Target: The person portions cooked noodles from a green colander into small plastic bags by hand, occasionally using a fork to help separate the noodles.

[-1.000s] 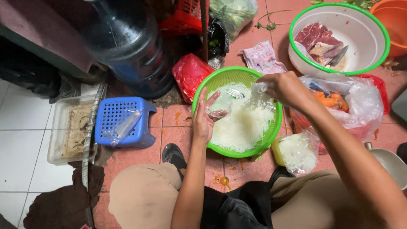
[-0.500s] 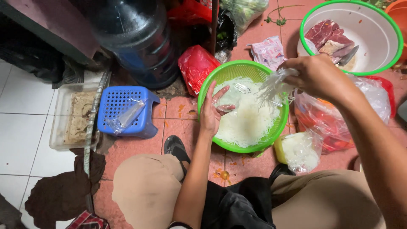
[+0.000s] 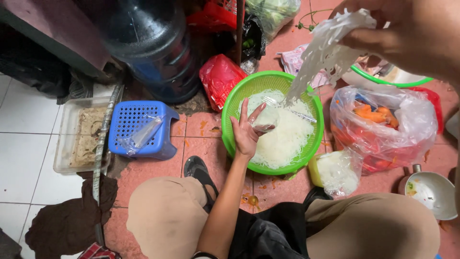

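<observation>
A green colander bowl [image 3: 239, 98] on the floor holds a heap of white rice noodles [image 3: 285, 136]. My left hand [image 3: 245, 132] rests at the bowl's left rim and pinches a piece of clear plastic wrapping [image 3: 266, 120] over the noodles. My right hand [image 3: 407, 31] is raised high at the upper right, close to the camera, gripping a bunch of white noodles [image 3: 326, 52] that hangs down toward the bowl.
A blue plastic stool [image 3: 139, 129] with a clear bag stands left of the bowl. Behind are a large water bottle [image 3: 148, 43] and a red bag [image 3: 220, 76]. A bag of carrots [image 3: 383, 120], a small noodle bag [image 3: 335, 172] and a metal pot [image 3: 431, 192] lie right.
My right hand has risen from the bowl toward the camera, lifting a bunch of noodles with it. My left hand stays at the bowl's rim with the plastic.
</observation>
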